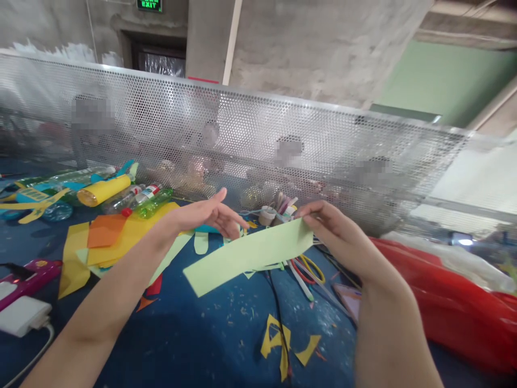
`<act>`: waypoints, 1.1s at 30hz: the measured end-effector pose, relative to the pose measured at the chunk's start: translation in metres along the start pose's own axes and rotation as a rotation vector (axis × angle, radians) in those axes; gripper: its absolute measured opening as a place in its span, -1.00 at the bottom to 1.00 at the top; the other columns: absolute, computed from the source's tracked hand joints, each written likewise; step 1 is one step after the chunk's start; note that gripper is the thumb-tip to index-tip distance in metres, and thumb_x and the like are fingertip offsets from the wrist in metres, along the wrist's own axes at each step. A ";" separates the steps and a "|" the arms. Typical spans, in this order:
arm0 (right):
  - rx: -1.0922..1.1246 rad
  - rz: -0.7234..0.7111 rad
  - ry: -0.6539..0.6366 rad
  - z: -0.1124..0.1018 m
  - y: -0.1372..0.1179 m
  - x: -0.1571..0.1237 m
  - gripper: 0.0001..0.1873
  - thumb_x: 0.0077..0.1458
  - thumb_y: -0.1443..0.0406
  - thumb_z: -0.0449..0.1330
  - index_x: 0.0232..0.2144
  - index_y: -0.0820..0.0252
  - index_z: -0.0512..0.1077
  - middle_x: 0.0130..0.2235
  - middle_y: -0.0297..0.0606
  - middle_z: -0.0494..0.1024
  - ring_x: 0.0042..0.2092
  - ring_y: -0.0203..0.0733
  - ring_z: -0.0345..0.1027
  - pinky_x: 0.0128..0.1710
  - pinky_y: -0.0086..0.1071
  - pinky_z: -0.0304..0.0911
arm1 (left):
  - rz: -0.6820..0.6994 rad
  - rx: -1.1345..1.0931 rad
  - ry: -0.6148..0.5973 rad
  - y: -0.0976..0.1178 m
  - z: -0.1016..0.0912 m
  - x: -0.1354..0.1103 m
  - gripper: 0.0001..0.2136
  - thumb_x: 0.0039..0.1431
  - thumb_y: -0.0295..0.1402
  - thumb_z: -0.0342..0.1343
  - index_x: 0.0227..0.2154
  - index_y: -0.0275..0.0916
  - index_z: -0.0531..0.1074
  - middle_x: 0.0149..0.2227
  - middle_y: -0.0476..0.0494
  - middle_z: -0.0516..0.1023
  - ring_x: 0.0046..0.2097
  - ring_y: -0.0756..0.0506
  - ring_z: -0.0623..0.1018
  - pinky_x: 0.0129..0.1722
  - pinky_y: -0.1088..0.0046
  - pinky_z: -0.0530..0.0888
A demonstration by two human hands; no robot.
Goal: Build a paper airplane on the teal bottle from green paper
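We find the pale green paper strip (pixel 250 253) above the table (pixel 194 339), its right end pinched by the right hand (pixel 339 231); the left hand (pixel 210 214) appears empty, fingers loosely spread. We judge one-ended support could cause sagging or creasing.

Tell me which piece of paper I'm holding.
The long pale green paper strip, held at one end in your right hand; the orange sheet and yellow sheets lie piled on the blue table.

The paper strip (pixel 250 254) I hold hides part of the black cable (pixel 277 302). The top edge crops the exit sign (pixel 149 5).
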State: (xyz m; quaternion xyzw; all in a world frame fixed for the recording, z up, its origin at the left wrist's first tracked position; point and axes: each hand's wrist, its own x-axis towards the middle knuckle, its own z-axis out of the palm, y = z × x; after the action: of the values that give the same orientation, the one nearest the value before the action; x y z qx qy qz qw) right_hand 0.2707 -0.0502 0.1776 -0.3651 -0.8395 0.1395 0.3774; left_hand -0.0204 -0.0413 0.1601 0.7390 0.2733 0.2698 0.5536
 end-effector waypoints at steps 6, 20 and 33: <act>0.041 -0.218 0.182 0.019 -0.006 0.008 -0.88 0.21 0.19 -0.02 -0.30 0.04 0.28 -0.02 -0.20 0.29 0.06 -0.12 0.18 -0.01 -0.21 0.19 | -0.181 -0.306 -0.172 -0.026 0.032 0.034 -0.29 0.04 0.24 -0.25 0.07 -0.16 0.29 -0.08 -0.26 0.52 -0.18 -0.14 0.53 -0.19 0.34 0.41; 0.595 0.044 0.238 0.039 0.023 0.019 -0.84 0.16 0.10 0.02 -0.23 -0.04 0.23 0.12 -0.34 0.25 0.02 -0.17 0.30 -0.13 -0.28 0.34 | 0.045 -0.622 0.209 -0.037 0.065 0.052 -0.62 -0.18 -0.31 0.33 -0.25 -0.27 0.41 -0.31 -0.16 0.53 -0.31 -0.06 0.52 -0.26 0.41 0.41; 0.105 0.227 0.151 0.055 0.020 0.019 -0.43 -0.14 -0.01 0.24 -0.17 0.12 0.14 -0.24 -0.19 0.42 -0.38 -0.17 0.41 -0.35 -0.23 0.36 | 0.153 -0.383 0.617 -0.054 0.049 0.060 -0.86 0.14 -0.34 0.03 -0.24 -0.20 0.25 -0.25 -0.13 0.49 -0.29 -0.05 0.52 -0.28 0.34 0.47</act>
State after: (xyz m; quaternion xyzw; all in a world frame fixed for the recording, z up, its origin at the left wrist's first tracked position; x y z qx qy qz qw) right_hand 0.2318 -0.0203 0.1399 -0.4469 -0.7535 0.1973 0.4399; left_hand 0.0511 -0.0193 0.1019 0.5243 0.3158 0.5665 0.5517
